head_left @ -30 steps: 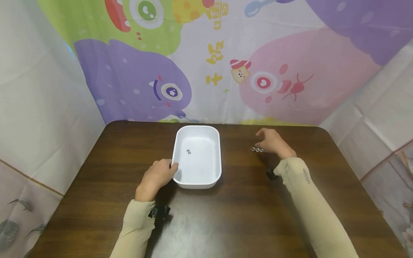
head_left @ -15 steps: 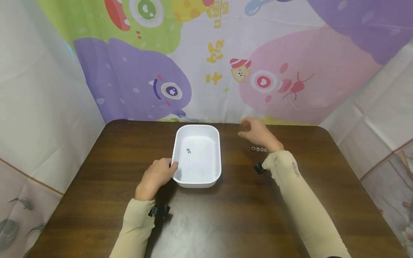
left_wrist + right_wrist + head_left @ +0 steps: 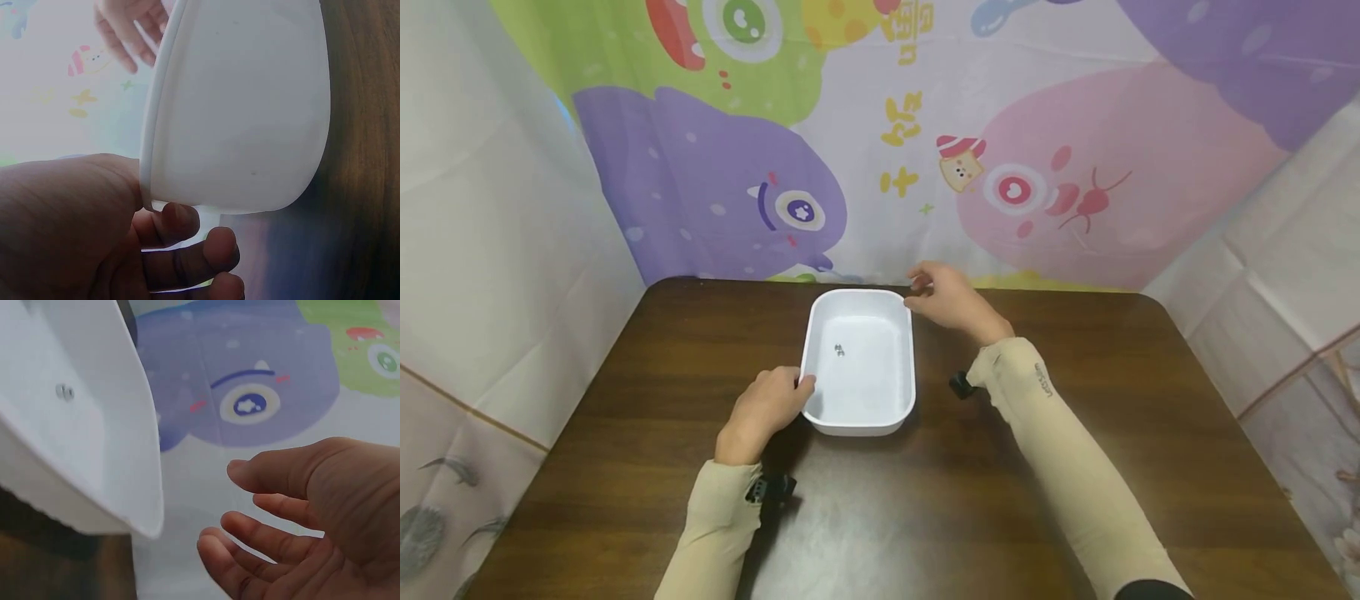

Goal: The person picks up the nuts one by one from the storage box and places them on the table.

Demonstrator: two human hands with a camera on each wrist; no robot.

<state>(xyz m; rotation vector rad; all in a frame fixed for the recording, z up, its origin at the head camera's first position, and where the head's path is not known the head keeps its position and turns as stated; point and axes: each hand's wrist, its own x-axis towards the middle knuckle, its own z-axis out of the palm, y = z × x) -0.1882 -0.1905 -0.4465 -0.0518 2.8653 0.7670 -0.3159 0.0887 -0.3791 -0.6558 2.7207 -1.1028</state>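
Observation:
A white rectangular tray stands on the table, with a few small metal nuts lying together on its floor. My left hand grips the tray's near left rim, thumb over the edge and fingers outside against the wall. In the left wrist view those fingers are curled below the rim. At the tray's far right corner is my right hand, thumb and fingers apart. The right wrist view shows nothing between its fingertips. The row of nuts on the tabletop is hidden behind my right sleeve.
The dark wooden table has its far edge against a printed cartoon curtain. Light cloth panels flank both sides. Each wrist wears a small black camera.
My right hand has moved left from beside the row of nuts to the tray's far right corner, its sleeve now covering that row. My left hand and the tray have stayed put.

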